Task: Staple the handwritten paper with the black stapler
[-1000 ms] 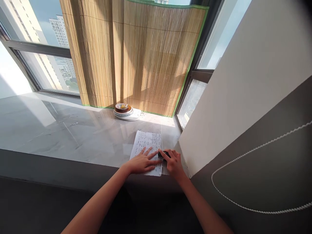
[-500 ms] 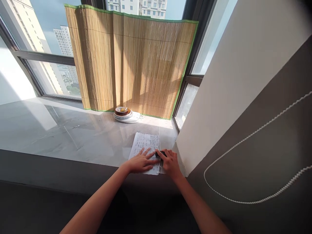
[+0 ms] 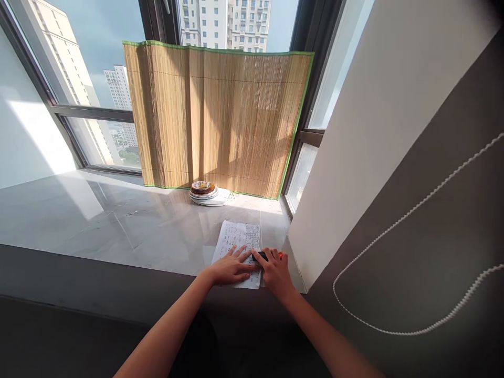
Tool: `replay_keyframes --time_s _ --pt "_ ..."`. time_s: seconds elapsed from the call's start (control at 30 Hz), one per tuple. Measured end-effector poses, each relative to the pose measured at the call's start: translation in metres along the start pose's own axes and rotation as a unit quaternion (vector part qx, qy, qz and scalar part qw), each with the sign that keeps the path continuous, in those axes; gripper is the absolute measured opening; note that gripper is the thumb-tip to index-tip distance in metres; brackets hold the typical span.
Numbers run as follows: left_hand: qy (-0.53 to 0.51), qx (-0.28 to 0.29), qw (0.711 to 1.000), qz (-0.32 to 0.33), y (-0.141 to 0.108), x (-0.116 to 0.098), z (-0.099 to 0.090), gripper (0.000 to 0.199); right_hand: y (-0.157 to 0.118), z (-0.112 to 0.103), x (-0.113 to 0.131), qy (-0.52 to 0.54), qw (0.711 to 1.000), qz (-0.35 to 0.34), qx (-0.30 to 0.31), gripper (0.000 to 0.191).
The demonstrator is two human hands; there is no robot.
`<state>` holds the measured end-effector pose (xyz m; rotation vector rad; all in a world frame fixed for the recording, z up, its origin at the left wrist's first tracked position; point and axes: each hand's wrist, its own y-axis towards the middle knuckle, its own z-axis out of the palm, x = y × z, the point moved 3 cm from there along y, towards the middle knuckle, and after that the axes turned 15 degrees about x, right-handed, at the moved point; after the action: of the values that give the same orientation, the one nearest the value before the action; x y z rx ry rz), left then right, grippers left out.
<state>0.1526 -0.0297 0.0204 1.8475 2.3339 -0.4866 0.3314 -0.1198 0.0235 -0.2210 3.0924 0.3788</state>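
Observation:
On the grey marble-look sill lies a sheet of paper (image 3: 235,236) covered in handwriting, with denser dark marks down its right side. My left hand (image 3: 228,268) rests flat on the paper's lower part, fingers spread. Just to its right, my right hand (image 3: 276,272) is closed around a small black tool with a red end (image 3: 257,256), at the sheet's right edge. Fingers cover most of that tool, so its exact kind is unclear. The left fingertips come close to the tool's black end.
Behind the paper stands a stack of plates (image 3: 203,193). A bamboo mat (image 3: 220,121) with green edging leans against the window. To the right are a pale wall (image 3: 354,147) and a hanging beaded cord (image 3: 394,220). The sill's front edge runs beneath my wrists.
The head view has tilted up slightly and shifted left, so the scene sits lower and further right. My right hand shows the tool's red end now; both hands stay on the same spots.

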Motion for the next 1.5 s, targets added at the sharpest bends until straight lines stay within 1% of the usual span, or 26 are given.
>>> replay_keyframes --time_s 0.1,0.2,0.27,0.33,0.4,0.43,0.47,0.53,0.6,0.67,0.7,0.73,0.8,0.83,0.87,0.9,0.93,0.97,1.03,1.1,1.17,1.23,1.3,1.37,1.5 --pt "-0.002 -0.001 1.0 0.001 0.001 0.002 0.002 0.051 -0.002 0.004 -0.003 0.035 0.999 0.011 -0.032 0.078" --pt "-0.013 0.001 1.0 -0.003 0.002 0.004 0.002 0.058 -0.003 0.012 -0.009 0.081 0.993 0.05 -0.072 0.074" --pt "-0.031 0.003 0.999 -0.016 0.001 0.005 0.001 0.066 -0.003 0.019 -0.015 0.118 0.984 0.085 -0.102 0.063" --pt "-0.06 0.002 0.998 -0.027 0.0 0.007 -0.001 0.069 -0.005 0.025 -0.021 0.149 0.971 0.126 -0.137 0.047" --pt "-0.09 -0.002 0.996 -0.028 -0.001 0.008 -0.002 0.065 -0.009 0.026 -0.026 0.172 0.957 0.161 -0.168 0.031" --pt "-0.103 -0.006 0.994 -0.024 -0.001 0.008 -0.002 0.062 -0.011 0.025 -0.028 0.185 0.949 0.175 -0.185 0.025" --pt "-0.117 -0.011 0.993 -0.017 0.0 0.009 -0.002 0.058 -0.013 0.022 -0.029 0.202 0.94 0.184 -0.202 0.023" --pt "-0.155 -0.033 0.987 0.0 0.004 0.01 -0.003 0.052 -0.013 0.012 -0.031 0.239 0.918 0.199 -0.246 0.024" --pt "-0.2 -0.079 0.977 0.008 0.009 0.013 -0.003 0.046 -0.007 -0.002 -0.03 0.275 0.895 0.204 -0.285 0.029" --pt "-0.252 -0.143 0.957 0.001 0.014 0.021 -0.004 0.043 0.008 -0.012 -0.025 0.319 0.883 0.185 -0.29 0.032" --pt "-0.285 -0.182 0.941 -0.007 0.014 0.027 -0.005 0.043 0.018 -0.015 -0.02 0.344 0.88 0.169 -0.28 0.033" --pt "-0.325 -0.228 0.918 -0.015 0.013 0.034 -0.006 0.043 0.027 -0.015 -0.015 0.371 0.876 0.159 -0.263 0.032" --pt "-0.405 -0.328 0.852 -0.043 0.005 0.055 -0.008 0.045 0.043 -0.008 -0.003 0.417 0.867 0.157 -0.225 0.03" --pt "-0.425 -0.374 0.821 -0.071 -0.001 0.067 -0.009 0.046 0.049 -0.001 0.003 0.432 0.865 0.156 -0.2 0.028" --pt "-0.421 -0.406 0.804 -0.107 -0.008 0.079 -0.011 0.046 0.054 0.005 0.009 0.44 0.868 0.149 -0.174 0.026" --pt "-0.382 -0.418 0.81 -0.153 -0.015 0.092 -0.014 0.045 0.057 0.013 0.016 0.44 0.875 0.135 -0.146 0.023" --pt "-0.32 -0.401 0.835 -0.199 -0.019 0.103 -0.019 0.044 0.059 0.019 0.021 0.435 0.884 0.119 -0.123 0.021" --pt "-0.295 -0.39 0.845 -0.216 -0.021 0.114 -0.023 0.04 0.061 0.025 0.025 0.426 0.892 0.105 -0.107 0.019" --pt "-0.253 -0.366 0.866 -0.227 -0.02 0.133 -0.032 0.036 0.062 0.032 0.03 0.408 0.905 0.083 -0.091 0.019" --pt "-0.22 -0.334 0.888 -0.227 -0.012 0.149 -0.039 0.035 0.064 0.035 0.032 0.398 0.91 0.073 -0.089 0.019" --pt "-0.194 -0.291 0.908 -0.232 -0.001 0.162 -0.041 0.04 0.067 0.035 0.033 0.39 0.914 0.066 -0.088 0.019" --pt "-0.172 -0.24 0.923 -0.246 0.008 0.172 -0.039 0.043 0.068 0.034 0.035 0.384 0.917 0.066 -0.083 0.019" --pt "-0.162 -0.208 0.931 -0.254 0.012 0.18 -0.034 0.045 0.069 0.034 0.037 0.379 0.919 0.074 -0.079 0.019" --pt "-0.133 -0.191 0.932 -0.277 0.011 0.186 -0.028 0.047 0.071 0.034 0.04 0.377 0.919 0.082 -0.081 0.019" --pt "-0.065 -0.178 0.913 -0.362 0.001 0.195 -0.023 0.049 0.08 0.037 0.052 0.373 0.919 0.09 -0.091 0.022"
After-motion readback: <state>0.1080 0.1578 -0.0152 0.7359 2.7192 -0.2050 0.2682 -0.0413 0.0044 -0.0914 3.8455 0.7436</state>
